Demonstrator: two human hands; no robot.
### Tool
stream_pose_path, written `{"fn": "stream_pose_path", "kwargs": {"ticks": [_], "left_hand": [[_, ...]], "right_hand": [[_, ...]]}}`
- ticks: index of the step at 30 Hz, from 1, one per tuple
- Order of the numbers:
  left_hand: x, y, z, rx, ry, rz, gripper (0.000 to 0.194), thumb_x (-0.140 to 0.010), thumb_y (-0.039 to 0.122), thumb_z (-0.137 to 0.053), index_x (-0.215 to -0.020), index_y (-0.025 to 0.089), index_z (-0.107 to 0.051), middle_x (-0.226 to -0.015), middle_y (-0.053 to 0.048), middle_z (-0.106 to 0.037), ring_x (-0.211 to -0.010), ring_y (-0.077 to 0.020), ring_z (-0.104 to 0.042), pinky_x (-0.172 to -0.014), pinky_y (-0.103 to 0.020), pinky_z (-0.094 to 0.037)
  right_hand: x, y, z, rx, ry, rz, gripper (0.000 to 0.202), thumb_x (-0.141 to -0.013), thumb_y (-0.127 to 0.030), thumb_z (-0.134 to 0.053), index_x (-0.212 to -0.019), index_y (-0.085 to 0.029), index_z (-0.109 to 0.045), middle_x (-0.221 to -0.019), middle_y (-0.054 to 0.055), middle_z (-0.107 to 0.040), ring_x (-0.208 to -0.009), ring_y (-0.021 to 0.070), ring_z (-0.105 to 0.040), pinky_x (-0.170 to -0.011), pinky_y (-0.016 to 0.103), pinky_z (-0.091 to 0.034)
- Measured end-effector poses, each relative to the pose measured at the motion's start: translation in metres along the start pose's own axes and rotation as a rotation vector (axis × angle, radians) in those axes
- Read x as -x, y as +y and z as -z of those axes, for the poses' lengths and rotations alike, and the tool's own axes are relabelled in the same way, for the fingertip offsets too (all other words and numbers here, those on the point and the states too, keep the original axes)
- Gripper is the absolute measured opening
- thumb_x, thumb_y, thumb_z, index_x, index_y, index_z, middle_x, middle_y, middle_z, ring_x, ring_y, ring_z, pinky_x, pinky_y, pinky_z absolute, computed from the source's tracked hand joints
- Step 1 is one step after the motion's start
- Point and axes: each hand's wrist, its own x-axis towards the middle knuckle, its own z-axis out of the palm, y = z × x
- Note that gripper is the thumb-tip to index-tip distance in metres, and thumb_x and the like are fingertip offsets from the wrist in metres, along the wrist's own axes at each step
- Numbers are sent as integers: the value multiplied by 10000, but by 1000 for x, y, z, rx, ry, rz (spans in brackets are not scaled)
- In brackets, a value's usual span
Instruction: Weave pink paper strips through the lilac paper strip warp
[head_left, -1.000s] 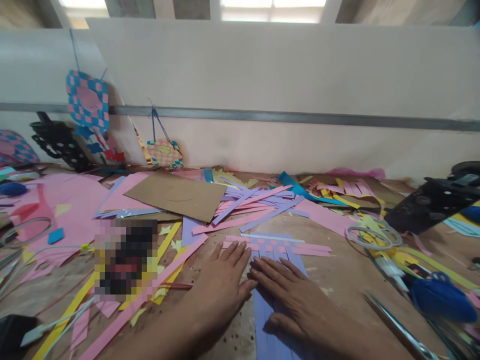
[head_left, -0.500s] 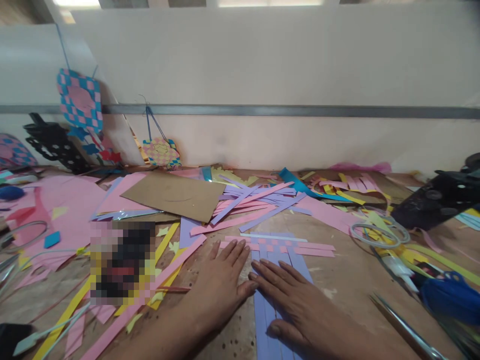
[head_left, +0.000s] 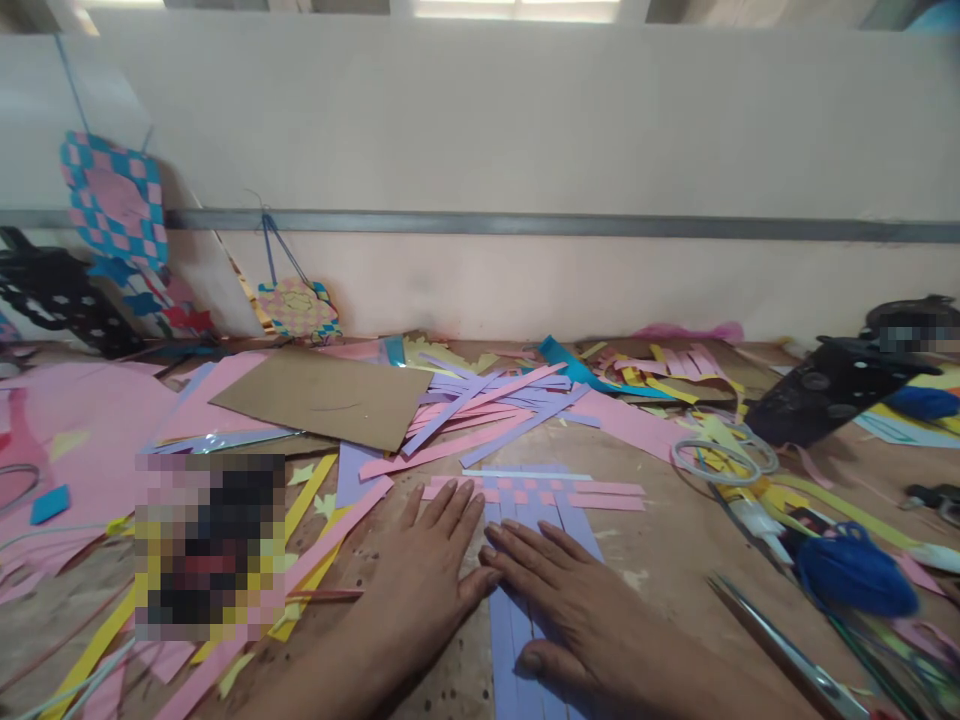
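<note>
Purple paper strips (head_left: pixel 511 640) run lengthwise on the table in front of me, woven at their far end with pink paper strips (head_left: pixel 611 496). My right hand (head_left: pixel 555 590) lies flat across the purple strips, fingers stretched out. Beside it, my left hand (head_left: pixel 431 560) rests flat, its fingertips at the left ends of the pink strips and its thumb touching or nearly touching my right fingertips. Neither hand grips anything. A thin pale strip (head_left: pixel 525 475) lies just beyond the weave.
Scissors (head_left: pixel 772 640) and blue yarn (head_left: pixel 855 570) lie at the right, near a black cup (head_left: pixel 832 390). Loose purple and pink strips are piled behind the weave, next to brown cardboard (head_left: pixel 322 395). Woven paper ornaments (head_left: pixel 116 200) lean against the back wall.
The view has turned slightly right, so everything sits further left in the picture. Both hands keep the same flat pose on the strips.
</note>
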Motion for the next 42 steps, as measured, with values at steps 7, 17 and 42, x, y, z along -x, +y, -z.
{"fn": "stream_pose_path", "kwargs": {"ticks": [7, 17, 42], "left_hand": [[-2, -2, -7, 19, 15, -72, 715, -1062, 600, -466, -1655, 218, -351, -1705, -98, -312, -1576, -313, -324, -1292, -564, -230], [-5, 5, 6, 57, -77, -22, 741, -1036, 581, -535, -1644, 194, -366, -1695, -108, -288, -1583, -331, -290, -1283, -622, -232], [-4, -6, -17, -54, 46, -73, 729, -1049, 595, -476, -1662, 225, -340, -1717, -74, -293, -1582, -351, -300, -1267, -604, -249]], "right_hand": [[9, 2, 29, 98, 31, -107, 762, -1027, -595, -575, -1672, -369, -239, -1733, 34, -222, -1586, 309, -272, -1298, 586, -201], [50, 27, 39, 256, 143, -410, 697, -1004, -492, -594, -1644, -325, -376, -1692, 28, -370, -1545, 310, -379, -1269, 586, -303], [53, 31, 46, 182, 113, -398, 725, -1000, -440, -576, -1666, -285, -335, -1721, 43, -315, -1577, 294, -314, -1275, 556, -286]]}}
